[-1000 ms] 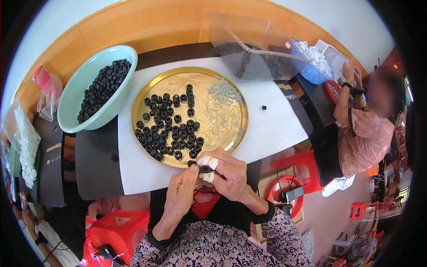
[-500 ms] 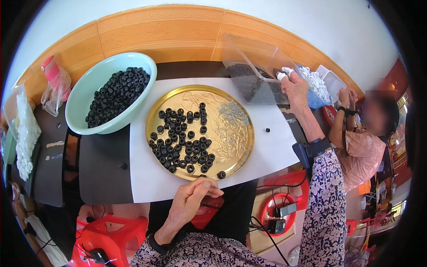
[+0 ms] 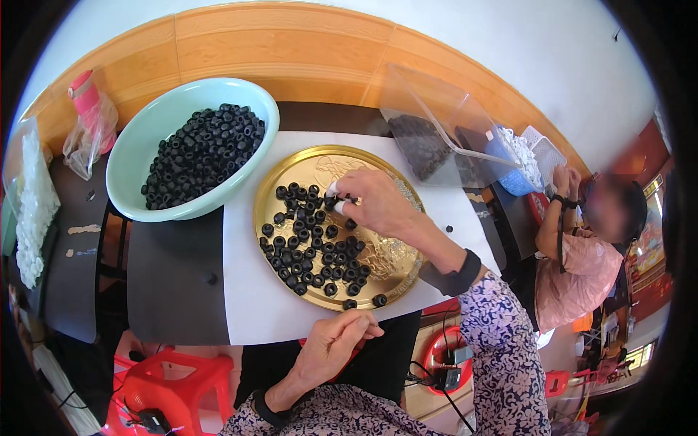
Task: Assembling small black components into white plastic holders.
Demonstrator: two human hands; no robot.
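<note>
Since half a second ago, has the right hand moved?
Yes. The right hand has come back from the clear box at the table's far right to the gold tray, now over the black rings.

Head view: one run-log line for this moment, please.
right hand: pinching small white piece over gold tray | left hand: loosely curled at table edge | black rings: on tray

left hand [image 3: 336, 347] fingers curled, contents hidden, co-worker's face blurred, red stool [image 3: 163, 389] cut off
</note>
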